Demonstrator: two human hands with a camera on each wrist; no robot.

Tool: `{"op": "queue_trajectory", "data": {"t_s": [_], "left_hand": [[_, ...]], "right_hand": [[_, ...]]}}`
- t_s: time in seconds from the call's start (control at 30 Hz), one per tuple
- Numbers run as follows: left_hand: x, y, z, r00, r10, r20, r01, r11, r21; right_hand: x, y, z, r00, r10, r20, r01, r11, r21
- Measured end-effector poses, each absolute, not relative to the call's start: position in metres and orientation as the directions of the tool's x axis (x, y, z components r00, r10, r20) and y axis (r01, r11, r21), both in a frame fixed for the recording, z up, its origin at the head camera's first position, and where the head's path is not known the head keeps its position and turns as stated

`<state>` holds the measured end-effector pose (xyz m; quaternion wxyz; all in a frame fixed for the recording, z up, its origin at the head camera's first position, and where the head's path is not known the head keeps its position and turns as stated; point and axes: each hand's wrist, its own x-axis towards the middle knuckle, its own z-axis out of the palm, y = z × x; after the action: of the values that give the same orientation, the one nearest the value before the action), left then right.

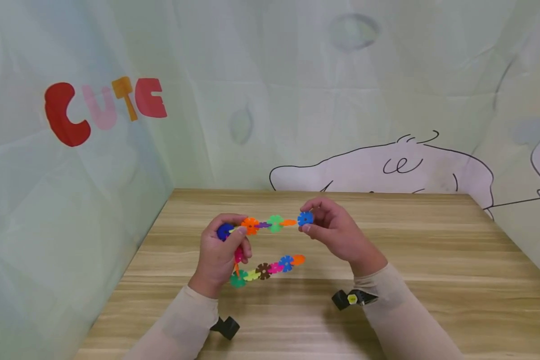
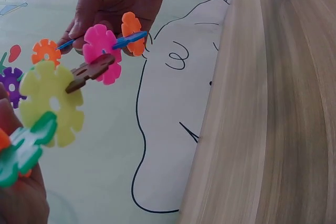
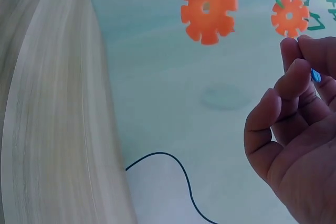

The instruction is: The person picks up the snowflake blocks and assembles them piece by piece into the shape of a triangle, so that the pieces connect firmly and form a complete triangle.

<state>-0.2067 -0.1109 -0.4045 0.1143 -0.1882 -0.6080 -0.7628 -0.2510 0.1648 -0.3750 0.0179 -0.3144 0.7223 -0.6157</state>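
Holding a snowflake-disc chain aloft: left hand grips its nine-o'clock end, right hand pinches the blue disc at three o'clock. Judged mid-assembly; next calls for aligned slots.

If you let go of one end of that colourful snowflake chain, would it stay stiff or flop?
The snowflake chain probably bends at its slotted joints: it already curves between the left hand and right hand. Thin plastic discs look light.
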Motion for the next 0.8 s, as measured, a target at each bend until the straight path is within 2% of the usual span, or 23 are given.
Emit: {"op": "queue_trajectory", "data": {"t_s": [0.8], "left_hand": [[-0.2048, -0.1097, -0.4036, -0.902, 0.046, 0.429, 0.409, -0.225, 0.884]], "right_hand": [[-0.2458, 0.1604, -0.3775, -0.748, -0.455, 0.483, -0.527, -0.033, -0.849]]}}
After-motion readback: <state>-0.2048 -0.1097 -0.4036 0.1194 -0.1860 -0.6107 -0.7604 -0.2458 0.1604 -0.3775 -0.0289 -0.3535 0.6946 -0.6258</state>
